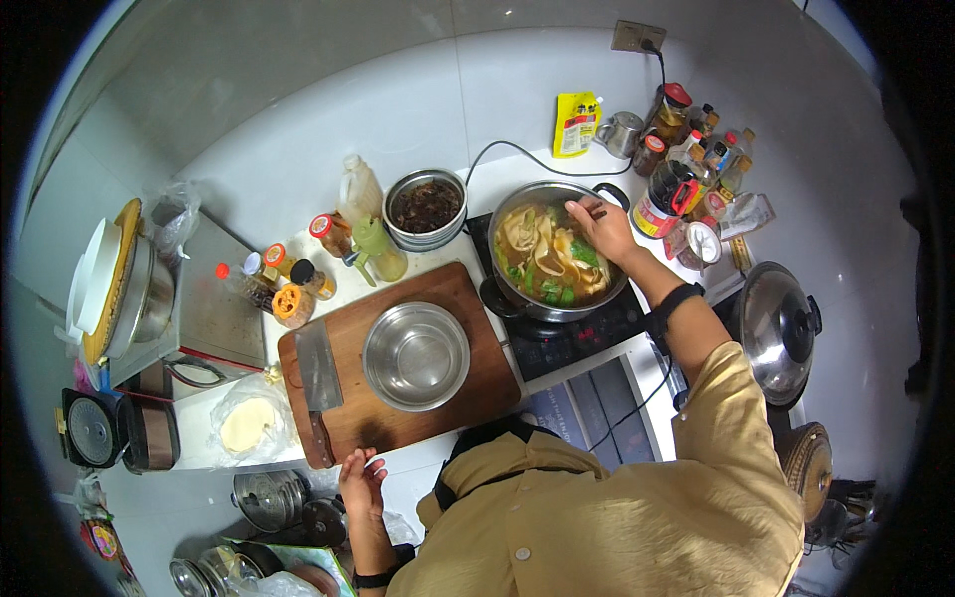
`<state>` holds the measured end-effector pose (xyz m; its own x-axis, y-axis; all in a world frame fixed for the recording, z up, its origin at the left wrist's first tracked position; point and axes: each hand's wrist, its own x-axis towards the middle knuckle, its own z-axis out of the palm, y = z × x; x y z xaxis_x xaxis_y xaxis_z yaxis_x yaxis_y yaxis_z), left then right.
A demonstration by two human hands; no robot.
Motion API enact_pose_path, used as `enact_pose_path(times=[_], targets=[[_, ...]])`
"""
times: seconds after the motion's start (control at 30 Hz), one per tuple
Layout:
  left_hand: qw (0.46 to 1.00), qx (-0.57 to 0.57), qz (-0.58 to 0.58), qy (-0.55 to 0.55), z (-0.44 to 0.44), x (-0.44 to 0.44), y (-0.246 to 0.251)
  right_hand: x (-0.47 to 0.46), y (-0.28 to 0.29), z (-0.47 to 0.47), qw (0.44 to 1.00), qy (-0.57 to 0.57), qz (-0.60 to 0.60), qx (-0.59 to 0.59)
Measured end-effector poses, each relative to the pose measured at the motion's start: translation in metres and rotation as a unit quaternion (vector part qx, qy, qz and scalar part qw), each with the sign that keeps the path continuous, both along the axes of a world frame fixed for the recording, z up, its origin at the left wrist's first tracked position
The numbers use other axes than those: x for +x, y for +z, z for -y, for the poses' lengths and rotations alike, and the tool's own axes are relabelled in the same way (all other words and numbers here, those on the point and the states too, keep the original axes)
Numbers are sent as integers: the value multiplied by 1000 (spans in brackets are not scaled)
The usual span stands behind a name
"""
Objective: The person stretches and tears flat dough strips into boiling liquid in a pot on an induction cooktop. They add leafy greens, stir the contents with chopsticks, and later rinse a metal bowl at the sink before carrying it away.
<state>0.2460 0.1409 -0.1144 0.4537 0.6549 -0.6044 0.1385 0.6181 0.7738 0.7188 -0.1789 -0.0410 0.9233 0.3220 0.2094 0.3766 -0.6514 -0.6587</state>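
My right hand [608,231] is over the steel pot [515,298], at its right side, gripping what look like dark chopsticks [599,215], seen nearly end-on; their lower ends are hidden. Broth, dumpling-like wrappers [552,254] and green leaves [556,291] fill the pot, which stands on a black induction cooker [537,358] with red lit digits. My left hand [362,481] hangs by the counter's front edge, fingers loosely bent and holding nothing. Closest to it is the wooden cutting board [477,373], bearing an empty steel bowl [415,358] and a cleaver [318,366].
Behind the board stand a container of dark food [425,209], a green-topped oil bottle [380,250] and several seasoning jars [291,304]. Bottles [664,198] crowd the right corner. A domed lid [776,332] lies farther right. Dough in a plastic bag [248,424] rests left.
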Motion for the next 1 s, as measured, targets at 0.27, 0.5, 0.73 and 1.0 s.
enact_pose_path(times=[0.27,0.5,0.73,1.0], targets=[[1000,-16,-9,-21,-2,3,-7,-21,20,33,979,40,-183,86],[999,-8,-13,-34,-3,10,-7,-46,42,27,939,80,-234,239],[999,-18,-7,-45,4,16,-6,-70,25,-13,966,165,-155,127],[999,-9,-11,-32,5,8,-4,-39,8,17,996,73,-54,14]])
